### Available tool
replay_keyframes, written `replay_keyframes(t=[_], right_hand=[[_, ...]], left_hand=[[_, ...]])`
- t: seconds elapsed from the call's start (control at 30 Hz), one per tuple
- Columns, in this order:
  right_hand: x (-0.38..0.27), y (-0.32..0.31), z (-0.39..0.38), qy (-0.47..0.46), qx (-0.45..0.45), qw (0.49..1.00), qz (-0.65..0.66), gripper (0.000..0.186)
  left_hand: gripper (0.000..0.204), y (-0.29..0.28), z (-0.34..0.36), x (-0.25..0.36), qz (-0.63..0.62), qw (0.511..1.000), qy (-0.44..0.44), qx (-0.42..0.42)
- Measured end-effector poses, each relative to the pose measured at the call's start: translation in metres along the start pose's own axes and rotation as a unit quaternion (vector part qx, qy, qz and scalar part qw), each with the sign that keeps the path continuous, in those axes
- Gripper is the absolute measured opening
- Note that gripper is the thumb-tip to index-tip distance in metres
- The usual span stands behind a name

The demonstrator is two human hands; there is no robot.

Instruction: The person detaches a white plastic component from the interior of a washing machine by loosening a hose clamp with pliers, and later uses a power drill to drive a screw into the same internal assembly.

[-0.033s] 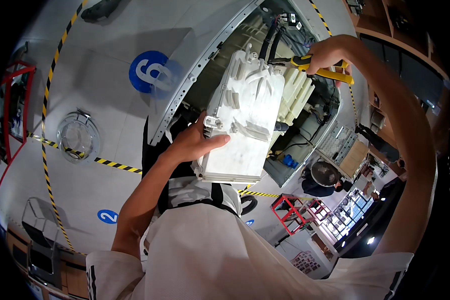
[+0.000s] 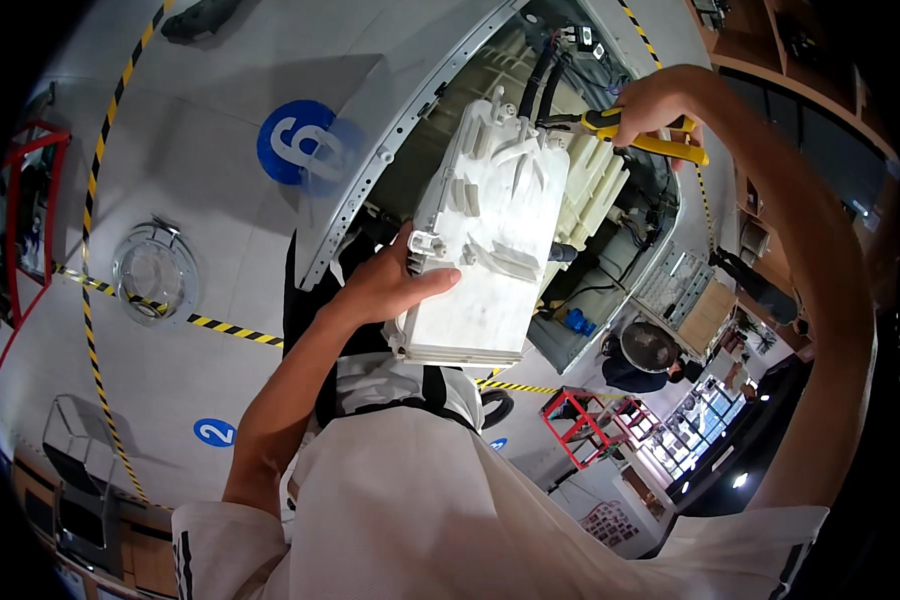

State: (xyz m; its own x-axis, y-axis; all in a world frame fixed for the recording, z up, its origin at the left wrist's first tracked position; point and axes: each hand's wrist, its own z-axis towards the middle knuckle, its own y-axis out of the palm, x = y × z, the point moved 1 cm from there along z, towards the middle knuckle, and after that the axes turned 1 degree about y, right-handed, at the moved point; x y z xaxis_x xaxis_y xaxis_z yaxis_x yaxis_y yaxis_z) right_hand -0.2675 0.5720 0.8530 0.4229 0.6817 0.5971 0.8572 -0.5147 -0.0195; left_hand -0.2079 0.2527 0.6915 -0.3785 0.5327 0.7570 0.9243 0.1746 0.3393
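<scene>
My left hand (image 2: 395,283) grips the left edge of a white plastic dispenser box (image 2: 500,230), its thumb flat on the box's top face and its other fingers hidden at the side. The box sits tilted at the open metal cabinet (image 2: 370,170) of a washing machine. With my right hand (image 2: 660,110) I hold yellow-and-black pliers (image 2: 660,148) by the handles. Their dark jaws point left, at the black hoses (image 2: 540,88) by the box's far end; whether they pinch a hose I cannot tell. Behind the box lies a cream ribbed tub (image 2: 592,185).
A round glass door (image 2: 156,272) lies on the grey floor at left, beside black-and-yellow tape (image 2: 235,329). Inside the cabinet are loose wires and a blue part (image 2: 578,321). Another person (image 2: 635,372) crouches at right by a round drum. A red-framed cart (image 2: 573,428) stands nearby.
</scene>
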Motion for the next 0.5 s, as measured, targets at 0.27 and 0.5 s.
replay_keyframes(t=[0.27, 0.5], right_hand=[[-0.008, -0.006, 0.001, 0.019, -0.007, 1.000, -0.017, 0.040], [-0.005, 0.003, -0.003, 0.005, -0.023, 0.999, 0.029, 0.056]], left_hand=[[0.099, -0.002, -0.002, 0.003, 0.041, 0.999, -0.016, 0.010], [0.104, -0.005, -0.002, 0.003, 0.058, 0.997, -0.039, 0.009]])
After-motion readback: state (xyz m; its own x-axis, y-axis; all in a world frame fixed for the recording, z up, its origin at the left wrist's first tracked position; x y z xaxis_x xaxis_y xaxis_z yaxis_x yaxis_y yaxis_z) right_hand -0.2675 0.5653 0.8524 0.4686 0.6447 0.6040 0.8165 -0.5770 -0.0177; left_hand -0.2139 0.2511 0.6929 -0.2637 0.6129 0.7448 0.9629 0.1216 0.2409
